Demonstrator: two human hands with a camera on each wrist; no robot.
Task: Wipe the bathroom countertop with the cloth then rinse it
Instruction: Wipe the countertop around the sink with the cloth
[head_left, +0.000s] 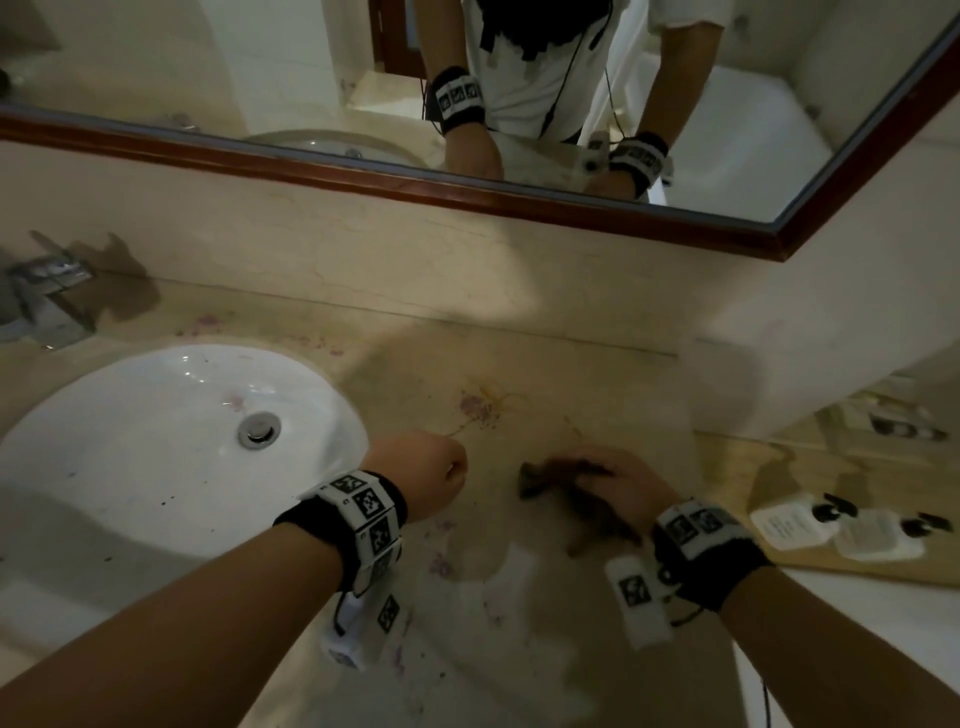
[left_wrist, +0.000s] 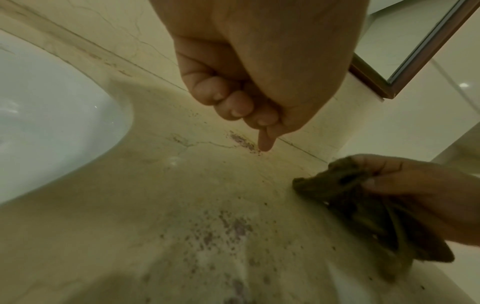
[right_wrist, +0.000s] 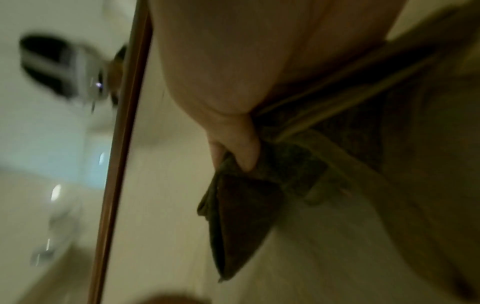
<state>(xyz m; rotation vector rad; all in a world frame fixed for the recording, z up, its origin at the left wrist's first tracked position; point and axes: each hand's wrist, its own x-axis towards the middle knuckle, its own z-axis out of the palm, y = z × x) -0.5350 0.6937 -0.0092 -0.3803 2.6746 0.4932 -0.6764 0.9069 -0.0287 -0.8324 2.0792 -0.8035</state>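
Note:
A dark brown cloth (head_left: 550, 475) lies bunched on the beige marble countertop (head_left: 571, 384), right of the basin. My right hand (head_left: 618, 486) lies on top of it, fingers curled round its folds; the right wrist view shows the thumb pinching the cloth (right_wrist: 259, 185), and it also shows from the left wrist (left_wrist: 363, 205). My left hand (head_left: 441, 475) hovers over the counter by the basin's right rim as a closed fist holding nothing, its curled fingers (left_wrist: 233, 105) plain from the wrist. Purple stains (head_left: 475, 408) mark the counter beyond both hands, with more (left_wrist: 233, 226) nearer me.
A white oval sink (head_left: 171, 431) with a metal drain (head_left: 258, 428) fills the left. A chrome tap (head_left: 41, 301) stands behind it. A wood-framed mirror (head_left: 467, 192) runs along the wall. At the right, a wooden tray (head_left: 779, 467) holds small toiletry packets (head_left: 852, 525).

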